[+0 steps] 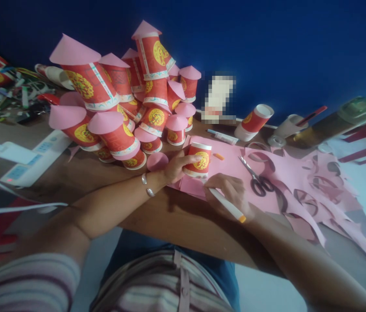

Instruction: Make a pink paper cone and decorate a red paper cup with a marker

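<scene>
A dark blue wall (283,47) rises behind the brown counter (170,216), which runs across the scene. On its left half, towards the far side, stands a big pile (106,132) of red cups with gold emblems, many topped by pink cones. Pink scraps (319,208), cut with curved holes, spread over the right side, next to flat pink paper (234,162) in the middle. A bottle (348,117) leans at the far right. A white power strip (48,158) lies near left of the pile, a white plug (17,151) on it.

The left hand (174,167) has its grip closed around the side of an upright red cup (199,161), held above the near left part of the paper. The right hand (231,190), just right and near of it, clasps a white marker (226,203), its orange end pointing near right; the writing end is hidden by the fingers, so I cannot tell whether it touches the cup.

Dark-handled scissors (258,182) lie open on the paper, right of the right hand. A roll of tape (276,141) is at far right, and a small orange cap (218,156) rests just beyond the cup.
</scene>
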Action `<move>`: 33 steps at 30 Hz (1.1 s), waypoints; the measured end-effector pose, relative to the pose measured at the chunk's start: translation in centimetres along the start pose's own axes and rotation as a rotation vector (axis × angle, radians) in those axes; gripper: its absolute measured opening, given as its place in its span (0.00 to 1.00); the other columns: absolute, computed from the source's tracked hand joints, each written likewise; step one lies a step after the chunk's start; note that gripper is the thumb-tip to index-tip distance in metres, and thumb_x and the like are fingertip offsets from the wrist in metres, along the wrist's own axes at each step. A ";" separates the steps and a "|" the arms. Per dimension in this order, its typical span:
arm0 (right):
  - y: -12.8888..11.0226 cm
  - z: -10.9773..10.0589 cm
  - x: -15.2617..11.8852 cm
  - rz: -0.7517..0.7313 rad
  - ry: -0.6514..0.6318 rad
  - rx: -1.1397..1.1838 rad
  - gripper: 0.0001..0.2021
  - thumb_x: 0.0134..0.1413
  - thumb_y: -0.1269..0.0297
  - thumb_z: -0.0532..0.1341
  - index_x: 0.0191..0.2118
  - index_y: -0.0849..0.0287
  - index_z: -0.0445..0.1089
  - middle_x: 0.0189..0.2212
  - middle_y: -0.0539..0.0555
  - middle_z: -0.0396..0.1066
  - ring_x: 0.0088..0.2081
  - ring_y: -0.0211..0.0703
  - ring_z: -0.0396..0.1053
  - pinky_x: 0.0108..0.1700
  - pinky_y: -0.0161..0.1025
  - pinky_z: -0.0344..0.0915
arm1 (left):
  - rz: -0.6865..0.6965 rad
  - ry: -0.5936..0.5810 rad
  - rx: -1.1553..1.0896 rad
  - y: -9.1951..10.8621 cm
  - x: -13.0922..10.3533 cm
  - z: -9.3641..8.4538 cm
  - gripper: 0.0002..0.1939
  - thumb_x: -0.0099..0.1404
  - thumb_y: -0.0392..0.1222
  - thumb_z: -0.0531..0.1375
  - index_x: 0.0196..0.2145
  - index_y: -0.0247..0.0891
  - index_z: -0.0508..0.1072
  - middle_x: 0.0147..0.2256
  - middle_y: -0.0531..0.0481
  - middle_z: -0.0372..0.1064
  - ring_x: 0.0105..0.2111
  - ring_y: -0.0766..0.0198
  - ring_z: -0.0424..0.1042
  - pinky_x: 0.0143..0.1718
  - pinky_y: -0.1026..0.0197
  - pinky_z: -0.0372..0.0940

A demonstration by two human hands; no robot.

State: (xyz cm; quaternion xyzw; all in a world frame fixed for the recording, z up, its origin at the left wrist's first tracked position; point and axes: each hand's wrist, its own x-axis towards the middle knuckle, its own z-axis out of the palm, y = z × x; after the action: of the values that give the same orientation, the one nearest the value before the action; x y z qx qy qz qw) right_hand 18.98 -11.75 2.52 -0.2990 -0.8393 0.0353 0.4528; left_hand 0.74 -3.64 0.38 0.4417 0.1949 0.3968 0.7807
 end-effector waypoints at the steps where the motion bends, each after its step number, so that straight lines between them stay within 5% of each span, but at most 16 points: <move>1: 0.0 0.0 0.0 0.000 -0.003 -0.001 0.07 0.63 0.76 0.62 0.41 0.56 0.67 0.28 0.49 0.74 0.28 0.37 0.73 0.31 0.34 0.70 | 0.002 0.003 0.004 0.0 0.0 0.0 0.20 0.61 0.49 0.67 0.47 0.36 0.76 0.40 0.41 0.79 0.33 0.59 0.76 0.34 0.59 0.73; 33: 0.3 0.0 0.0 0.005 0.015 -0.077 0.06 0.65 0.74 0.62 0.43 0.55 0.68 0.30 0.50 0.76 0.28 0.38 0.75 0.31 0.34 0.71 | 0.035 -0.014 0.017 0.0 0.0 0.2 0.19 0.63 0.48 0.67 0.49 0.36 0.78 0.45 0.40 0.79 0.40 0.58 0.77 0.41 0.59 0.73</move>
State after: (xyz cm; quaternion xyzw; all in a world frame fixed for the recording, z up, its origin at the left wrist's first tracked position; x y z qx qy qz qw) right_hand 19.09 -11.52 2.37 -0.3184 -0.8360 0.0017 0.4469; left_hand 0.85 -3.74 0.46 0.4547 0.1850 0.4054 0.7711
